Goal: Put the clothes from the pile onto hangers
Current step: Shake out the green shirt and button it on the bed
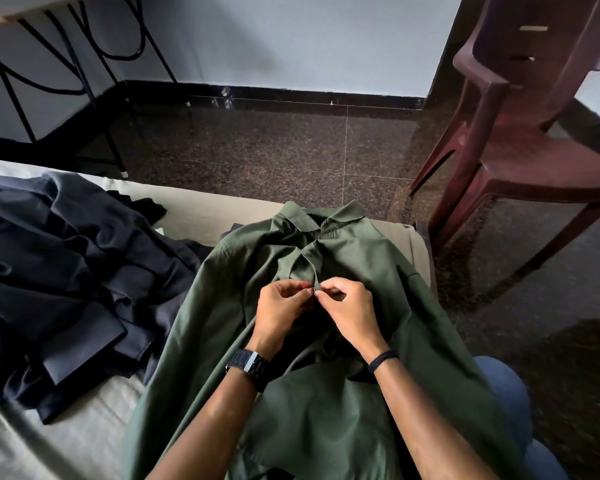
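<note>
A bed (194, 209) with a pale beige sheet fills the lower left of the frame, its far edge running from the left side toward the centre right. On it, at the left, lies a rumpled pile of dark navy clothes (66, 271), folds overlapping and spilling toward the near edge. Just beside the pile, in the lower centre, a green collared shirt (361, 258) is spread front up, collar toward the far edge of the bed, its left shoulder touching the dark pile.
</note>
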